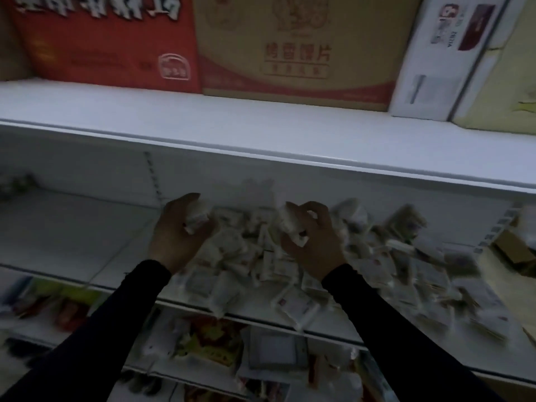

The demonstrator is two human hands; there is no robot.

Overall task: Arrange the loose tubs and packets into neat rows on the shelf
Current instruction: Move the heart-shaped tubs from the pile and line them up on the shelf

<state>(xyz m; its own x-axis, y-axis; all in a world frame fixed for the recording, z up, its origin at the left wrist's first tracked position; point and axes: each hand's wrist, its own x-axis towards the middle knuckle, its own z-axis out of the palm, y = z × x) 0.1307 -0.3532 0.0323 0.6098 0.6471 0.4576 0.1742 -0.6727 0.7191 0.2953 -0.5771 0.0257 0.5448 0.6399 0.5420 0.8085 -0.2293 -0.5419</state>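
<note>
While both hands work above the loose pile of packets (261, 256) on the middle shelf (72, 242) | left hand (177, 230) grips white packet (197, 217) | right hand (313, 239) grips another packet (293, 224) | image blurred.

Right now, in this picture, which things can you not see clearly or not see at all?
All in the head view:
- Print on the white packets: blurred by motion, unreadable.
- What the left hand and right hand grip: white items, partly covered by the fingers; tub or packet, cannot tell.
- Goods on the lower shelf: dark, blurred, partly behind the sleeves.
- Red carton: top cut off by the frame edge.
</note>
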